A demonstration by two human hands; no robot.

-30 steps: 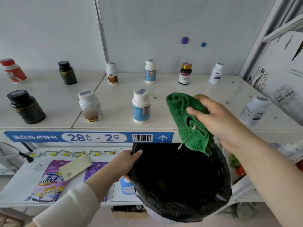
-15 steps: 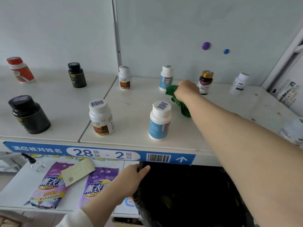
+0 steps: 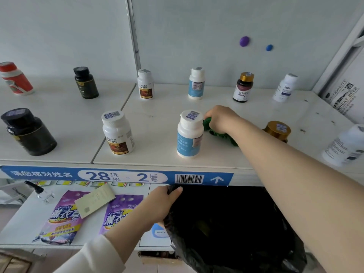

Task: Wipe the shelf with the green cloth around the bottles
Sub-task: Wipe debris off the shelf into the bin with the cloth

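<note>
So your right hand (image 3: 220, 120) is bunched over the crumpled green cloth (image 3: 222, 135), fingers curled round it, pressing it down on the white shelf (image 3: 157, 123) right beside the white bottle with the blue label (image 3: 190, 133) in the front row. A brown jar with a gold lid (image 3: 277, 131) sits just past your forearm. Your left hand (image 3: 159, 205) is below the shelf edge, gripping the rim of the black plastic bag (image 3: 226, 229).
</note>
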